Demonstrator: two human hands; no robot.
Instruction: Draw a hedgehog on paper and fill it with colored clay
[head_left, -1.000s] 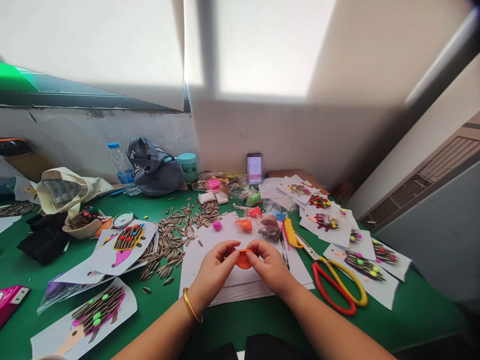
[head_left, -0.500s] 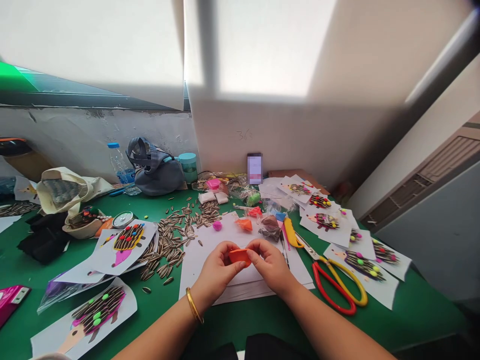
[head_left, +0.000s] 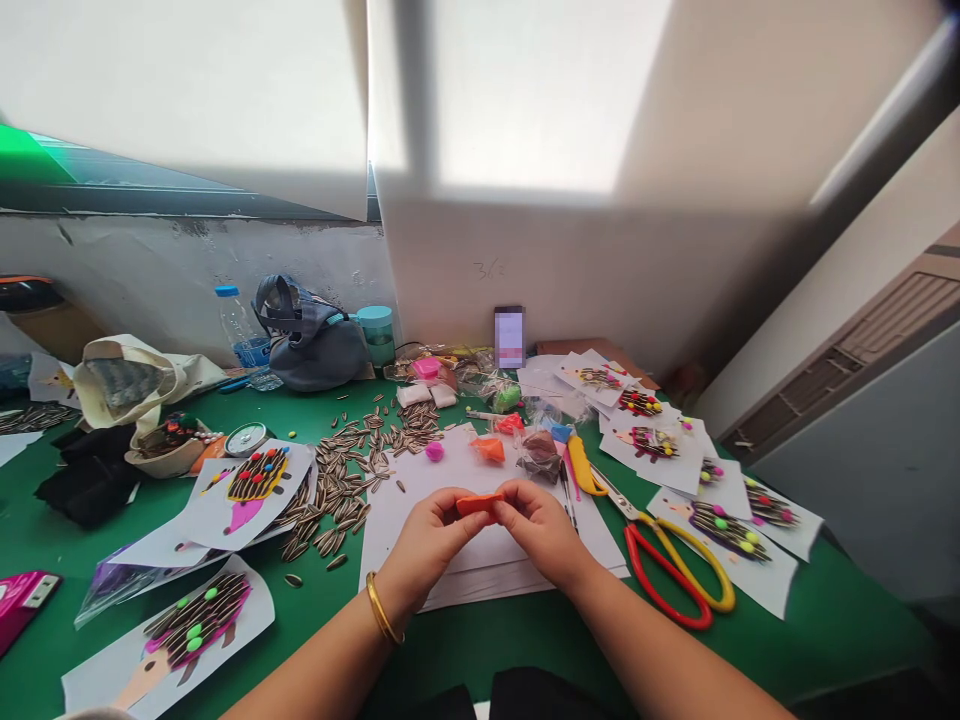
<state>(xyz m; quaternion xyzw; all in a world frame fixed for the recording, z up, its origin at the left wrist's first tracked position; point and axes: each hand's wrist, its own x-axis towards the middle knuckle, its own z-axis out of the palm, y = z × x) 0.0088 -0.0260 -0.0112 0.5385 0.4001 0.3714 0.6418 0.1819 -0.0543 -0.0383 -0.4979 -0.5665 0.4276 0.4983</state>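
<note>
A flat piece of orange-red clay (head_left: 480, 503) is pinched between both hands above a stack of white paper (head_left: 487, 580). My left hand (head_left: 431, 545), with a gold bangle at the wrist, grips its left end. The right end is between the thumb and fingers of my right hand (head_left: 541, 535). On the paper beyond the hands lie a small magenta ball (head_left: 434, 451), a bagged orange lump (head_left: 489, 449) and a bagged brown lump (head_left: 540, 456). Thin dark tools (head_left: 568, 497) rest just right of my right hand.
Scissors (head_left: 667, 575) with red and yellow handles and a yellow cutter (head_left: 581, 465) lie at the right. Striped seeds (head_left: 345, 480) are scattered at the left. Hedgehog pictures (head_left: 727, 530) flank both sides. A phone (head_left: 510, 338) leans on the wall near a grey bag (head_left: 311, 345).
The clay has tilted in my fingers and now shows a thinner, flatter face. Both hands have shifted only slightly.
</note>
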